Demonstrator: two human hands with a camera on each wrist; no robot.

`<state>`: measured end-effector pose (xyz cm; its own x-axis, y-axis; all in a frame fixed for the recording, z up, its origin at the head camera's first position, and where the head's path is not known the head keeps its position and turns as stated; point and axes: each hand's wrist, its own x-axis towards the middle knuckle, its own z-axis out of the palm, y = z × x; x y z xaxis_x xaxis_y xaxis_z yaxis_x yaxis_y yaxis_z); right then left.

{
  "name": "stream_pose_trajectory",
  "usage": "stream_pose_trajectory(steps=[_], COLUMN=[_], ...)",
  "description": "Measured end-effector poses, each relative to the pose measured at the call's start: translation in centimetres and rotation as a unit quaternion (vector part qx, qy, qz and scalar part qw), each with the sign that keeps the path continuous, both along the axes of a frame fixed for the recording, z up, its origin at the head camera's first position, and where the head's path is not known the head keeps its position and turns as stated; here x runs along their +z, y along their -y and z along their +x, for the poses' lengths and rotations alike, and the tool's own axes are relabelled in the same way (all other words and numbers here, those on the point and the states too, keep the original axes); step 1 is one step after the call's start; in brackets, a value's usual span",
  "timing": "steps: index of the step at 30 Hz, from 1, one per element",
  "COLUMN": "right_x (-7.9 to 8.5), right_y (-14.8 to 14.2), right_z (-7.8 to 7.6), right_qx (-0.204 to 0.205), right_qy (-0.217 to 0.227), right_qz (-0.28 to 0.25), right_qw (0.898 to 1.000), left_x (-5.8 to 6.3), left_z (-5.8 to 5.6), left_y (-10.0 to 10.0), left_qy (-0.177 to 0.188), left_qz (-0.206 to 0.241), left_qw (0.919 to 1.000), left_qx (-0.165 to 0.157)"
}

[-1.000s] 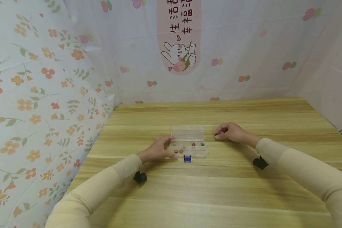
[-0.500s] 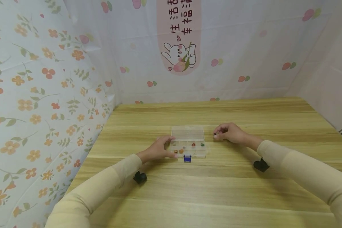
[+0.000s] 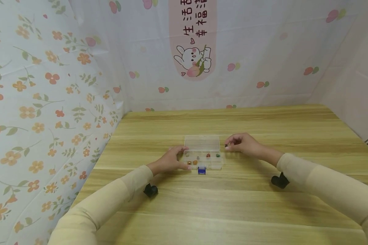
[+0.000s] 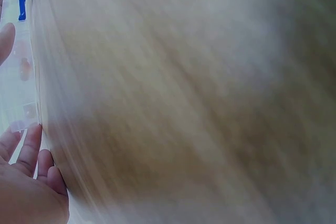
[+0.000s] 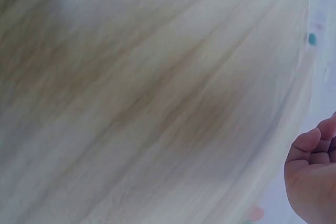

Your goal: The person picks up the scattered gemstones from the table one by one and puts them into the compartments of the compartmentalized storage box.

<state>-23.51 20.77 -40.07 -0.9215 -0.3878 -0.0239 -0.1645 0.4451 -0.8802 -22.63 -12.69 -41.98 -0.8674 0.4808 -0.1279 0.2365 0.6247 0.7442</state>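
A clear plastic compartment box (image 3: 216, 167) lies on the table with its lid (image 3: 202, 143) folded back. Small polished stones sit in some compartments, among them a red one (image 3: 208, 155), a green one (image 3: 218, 155) and an orange one (image 3: 195, 163). My left hand (image 3: 170, 159) grips the box's left end, thumb along the front and fingers behind. Just right of the lid, my right hand (image 3: 245, 144) pinches a small dark stone-like piece (image 3: 226, 146) between thumb and fingers. The right wrist view shows curled fingers of that hand (image 5: 314, 177), but the piece is hidden there.
The box's blue latch (image 3: 201, 170) hangs at its front edge. Wood-grain table (image 3: 220, 211) surrounds the box. A patterned cloth (image 3: 257, 51) hangs behind the table, and a floral one (image 3: 49, 112) at the left.
My right hand has moved a little left, toward the box, with the small dark piece between its fingertips. The left hand and the box have stayed in place.
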Motion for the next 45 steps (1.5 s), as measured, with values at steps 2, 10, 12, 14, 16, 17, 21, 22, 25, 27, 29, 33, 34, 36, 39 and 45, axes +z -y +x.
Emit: stream_pose_trajectory(steps=[2,10,12,14,16,17,21,22,25,27,29,33,34,36,39,45], right_x=[0.1,-0.1,-0.1,-0.2,-0.3,-0.4,-0.8,-0.9,-1.0,-1.0,-1.1,-1.2,-1.2,-1.3,-1.3,-1.5], right_y=[0.3,1.3,1.5,1.7,2.0,2.1,2.4,2.5,2.8,3.0,3.1,3.3,3.4,3.5,3.6,3.8], right_z=[0.2,0.9,1.2,1.4,1.6,1.6,1.8,1.8,2.0,2.2,2.3,2.5,2.5,2.6,2.6,2.5], right_qx=[0.002,0.009,0.015,0.017,0.020,0.020,0.024,0.026,0.031,0.033,0.035,0.042,0.042,0.042,0.045,0.043], right_qy=[0.007,0.024,0.021,0.019,0.013,0.011,0.009,0.007,0.002,-0.001,-0.002,-0.007,-0.006,-0.005,-0.003,-0.002], right_qz=[-0.006,-0.025,-0.026,-0.027,-0.026,-0.024,-0.026,-0.027,-0.023,-0.016,-0.007,-0.004,-0.005,-0.004,0.004,0.018], right_qw=[1.000,0.999,0.999,0.999,0.999,0.999,0.999,0.999,0.999,0.999,0.999,0.999,0.999,0.999,0.999,0.999], left_x=[0.0,-0.2,-0.2,-0.3,-0.3,-0.4,-0.3,-0.3,-0.2,-0.2,-0.2,-0.1,0.0,0.0,0.0,-0.1], left_z=[0.0,0.0,0.0,-0.1,-0.1,-0.1,0.0,0.0,0.1,0.1,0.1,0.1,0.1,0.1,0.0,-0.1], left_y=[0.0,0.0,0.0,0.0,0.0,0.0,0.0,0.0,0.0,0.0,0.0,0.0,0.0,0.0,0.1,0.1], left_qy=[0.000,0.000,-0.003,-0.006,-0.010,-0.011,-0.010,-0.009,-0.007,-0.007,-0.007,-0.006,-0.005,-0.004,-0.005,-0.007], left_qz=[-0.002,0.008,0.005,0.001,-0.004,-0.006,-0.005,-0.004,-0.001,-0.002,-0.004,-0.002,-0.001,0.002,0.002,-0.003], left_qw=[1.0000,1.0000,1.0000,1.0000,0.9999,0.9999,0.9999,1.0000,1.0000,1.0000,1.0000,1.0000,1.0000,1.0000,1.0000,1.0000], left_qx=[-0.001,-0.005,-0.005,-0.004,-0.005,-0.004,-0.002,-0.001,0.000,0.000,-0.001,-0.002,-0.002,-0.002,-0.003,-0.005])
